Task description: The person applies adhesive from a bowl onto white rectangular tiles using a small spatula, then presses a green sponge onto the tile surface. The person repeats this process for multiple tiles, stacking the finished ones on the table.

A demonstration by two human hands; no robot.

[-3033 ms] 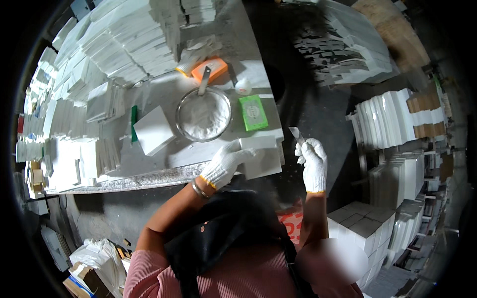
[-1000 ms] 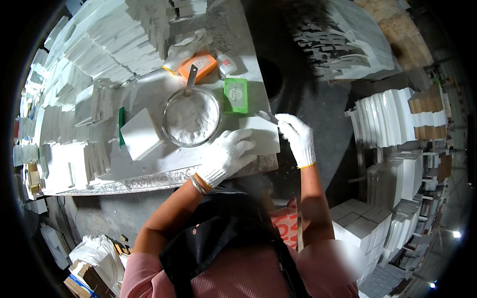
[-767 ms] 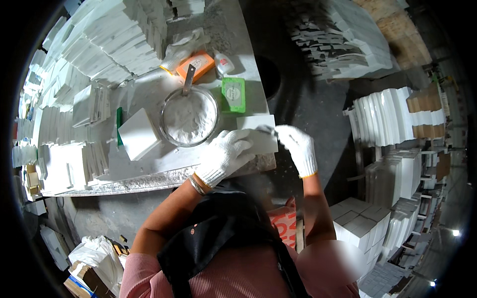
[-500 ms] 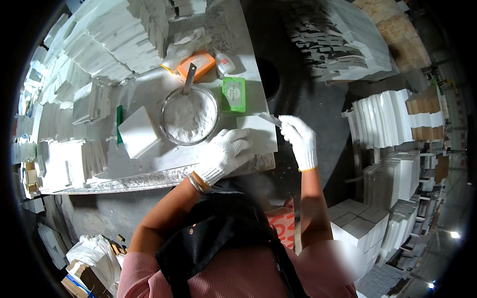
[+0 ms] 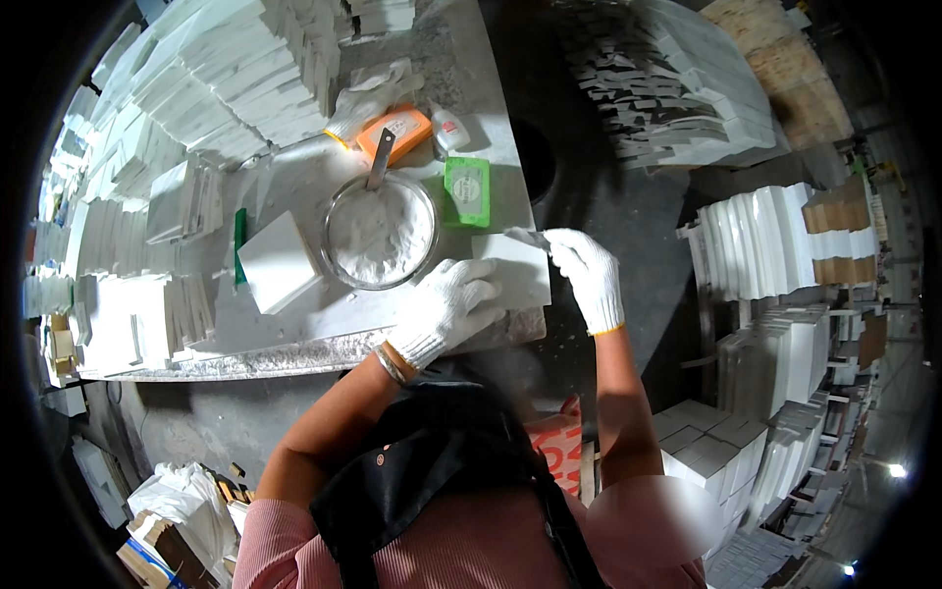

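Note:
Both my hands wear white knit gloves with yellow cuffs. My left hand (image 5: 449,310) lies with bent fingers on the near left part of a flat white tile (image 5: 522,269) at the table's right edge, holding it. Just past the tile's right side, my right hand (image 5: 587,277) is closed on a small putty knife (image 5: 528,237); its grey blade points left over the tile's far edge, and its handle is hidden in the glove. Left of the tile stands a round clear bowl (image 5: 381,234) of white powder or paste, with another flat metal spatula (image 5: 382,157) leaning in it.
A green box (image 5: 467,192), an orange box (image 5: 394,135), a white bottle (image 5: 448,128) and a spare glove (image 5: 358,110) lie beyond the bowl. White tiles (image 5: 280,263) and a green strip (image 5: 240,245) are to its left. Tall tile stacks (image 5: 226,88) fill the far left; more stacks (image 5: 746,240) stand right.
My right hand and the blade have moved slightly left over the tile's far edge. The left hand stays on the tile. The whole view has shifted a little.

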